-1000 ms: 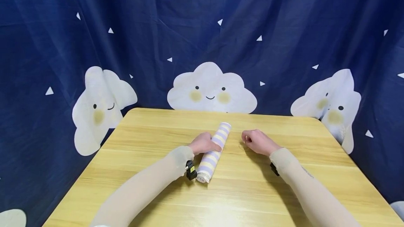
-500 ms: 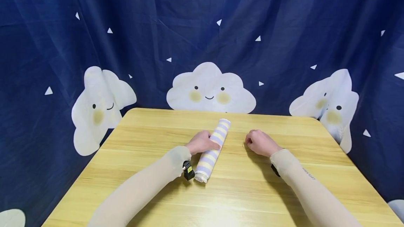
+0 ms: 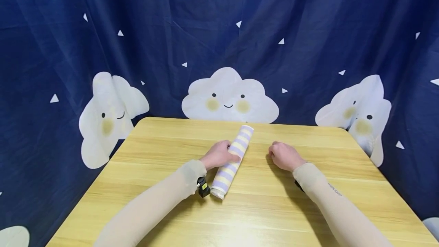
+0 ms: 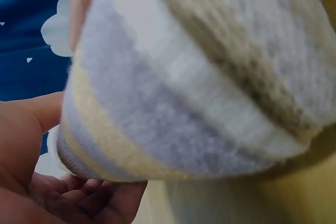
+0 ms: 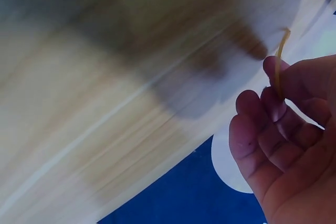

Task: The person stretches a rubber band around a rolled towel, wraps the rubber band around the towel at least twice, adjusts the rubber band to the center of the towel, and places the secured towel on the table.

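Observation:
A towel [image 3: 224,178] with lilac and cream stripes is rolled into a tube and lies slantwise near the middle of the wooden table. My left hand [image 3: 219,154] grips it around the middle, thumb across the top. In the left wrist view the roll's white layered end [image 4: 210,61] fills most of the picture, with the left fingers [image 4: 100,198] curling beneath. To the right of the roll, apart from it, my right hand [image 3: 285,156] is low over the table. Its thumb and index finger pinch a thin yellowish rubber band [image 5: 280,59], which the head view hides.
The wooden table [image 3: 164,136] has rounded far corners. Close behind its far edge hangs a dark blue curtain [image 3: 219,18] printed with white clouds and triangles. Both wrists wear small black cameras [image 3: 203,187].
The towel roll's far end has shifted a little away from me, with the left hand still on it. My right hand has moved slightly right, its fingers turning from view.

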The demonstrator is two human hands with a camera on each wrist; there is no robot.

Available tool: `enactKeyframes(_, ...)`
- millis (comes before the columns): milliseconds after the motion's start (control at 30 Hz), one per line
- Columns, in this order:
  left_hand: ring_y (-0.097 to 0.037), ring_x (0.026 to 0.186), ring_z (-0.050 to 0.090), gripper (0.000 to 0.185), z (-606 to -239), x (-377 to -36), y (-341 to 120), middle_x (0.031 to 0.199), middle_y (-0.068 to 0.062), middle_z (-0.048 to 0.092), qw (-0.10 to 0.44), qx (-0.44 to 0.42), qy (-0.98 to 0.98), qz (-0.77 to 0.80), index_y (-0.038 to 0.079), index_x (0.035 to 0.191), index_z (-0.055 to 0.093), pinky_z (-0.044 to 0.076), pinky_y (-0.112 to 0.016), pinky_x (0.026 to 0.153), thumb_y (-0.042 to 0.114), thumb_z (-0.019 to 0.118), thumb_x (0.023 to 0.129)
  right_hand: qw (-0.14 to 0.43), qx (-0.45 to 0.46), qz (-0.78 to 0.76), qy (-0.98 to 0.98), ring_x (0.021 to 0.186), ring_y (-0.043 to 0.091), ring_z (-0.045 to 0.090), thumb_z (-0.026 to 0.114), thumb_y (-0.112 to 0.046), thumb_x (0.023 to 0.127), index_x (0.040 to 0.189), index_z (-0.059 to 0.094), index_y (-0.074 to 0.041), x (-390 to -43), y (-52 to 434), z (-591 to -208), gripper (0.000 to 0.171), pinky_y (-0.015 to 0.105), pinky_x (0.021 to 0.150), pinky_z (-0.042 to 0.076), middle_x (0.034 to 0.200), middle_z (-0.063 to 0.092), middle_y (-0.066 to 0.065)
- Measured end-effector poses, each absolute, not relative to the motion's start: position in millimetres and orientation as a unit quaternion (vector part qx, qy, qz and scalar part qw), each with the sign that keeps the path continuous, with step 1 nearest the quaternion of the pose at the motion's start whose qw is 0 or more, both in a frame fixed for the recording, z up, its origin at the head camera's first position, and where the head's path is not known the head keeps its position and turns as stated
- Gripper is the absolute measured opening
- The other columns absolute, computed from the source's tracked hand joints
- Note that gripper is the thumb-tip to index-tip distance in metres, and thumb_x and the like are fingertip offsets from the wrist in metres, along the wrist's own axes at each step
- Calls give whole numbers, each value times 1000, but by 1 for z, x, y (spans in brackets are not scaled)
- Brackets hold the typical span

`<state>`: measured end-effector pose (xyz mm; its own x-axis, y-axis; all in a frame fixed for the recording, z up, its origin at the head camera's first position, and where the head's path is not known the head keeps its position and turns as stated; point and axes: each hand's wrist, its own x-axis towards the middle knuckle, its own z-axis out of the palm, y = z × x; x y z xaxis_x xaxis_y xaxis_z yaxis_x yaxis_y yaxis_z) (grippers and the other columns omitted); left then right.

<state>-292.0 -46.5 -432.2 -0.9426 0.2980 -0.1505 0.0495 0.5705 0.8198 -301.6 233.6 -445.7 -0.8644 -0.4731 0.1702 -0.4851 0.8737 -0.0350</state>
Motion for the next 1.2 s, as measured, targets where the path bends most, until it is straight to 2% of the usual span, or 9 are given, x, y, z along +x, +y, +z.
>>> enactKeyframes(100,-21,77,67,50,-431,-292,-47,98,-6,65,128,101,877,452,10,118,58,58,-37,62,30,83,80,74,239,33,-968,73,21,63,61,-2,89,83,72,-12,-300,234,-445,16,38,64,54,85,64,3)
enactKeyframes(200,-21,78,67,45,-430,-292,-48,98,-5,64,121,109,878,450,13,112,57,58,-37,62,33,83,81,79,241,32,-967,69,20,62,61,0,87,76,70,-15,-300,235,-444,20,38,61,53,82,64,1)
enactKeyframes(367,-20,79,66,44,-424,-289,-50,99,-5,64,108,129,880,444,12,112,56,57,-36,63,33,81,82,96,249,25,-963,63,18,56,61,3,83,65,61,-18,-298,237,-445,28,38,57,50,74,58,-1)
enactKeyframes(667,-16,78,66,41,-420,-285,-53,97,-1,65,75,167,885,428,17,111,56,57,-33,63,34,80,83,104,240,7,-965,67,19,63,64,-3,83,68,68,-22,-292,241,-440,25,41,54,51,78,65,-1)
enactKeyframes(900,-15,80,64,39,-412,-284,-54,96,1,63,50,203,895,393,19,109,55,55,-32,64,36,79,84,96,224,16,-970,61,15,54,67,-5,77,60,59,-23,-287,244,-436,26,37,52,47,74,61,-2)
enactKeyframes(1067,-15,79,63,38,-407,-281,-54,94,3,63,37,226,903,362,20,108,54,54,-32,63,37,78,84,91,203,39,-974,63,13,56,82,-21,75,63,65,-24,-282,245,-434,21,38,54,49,74,60,-4)
enactKeyframes(1200,-13,78,62,39,-407,-280,-54,95,5,63,31,238,909,341,20,112,55,53,-29,62,37,77,84,89,194,64,-975,66,10,59,86,-38,74,67,70,-28,-281,246,-434,20,39,56,51,75,64,-8)
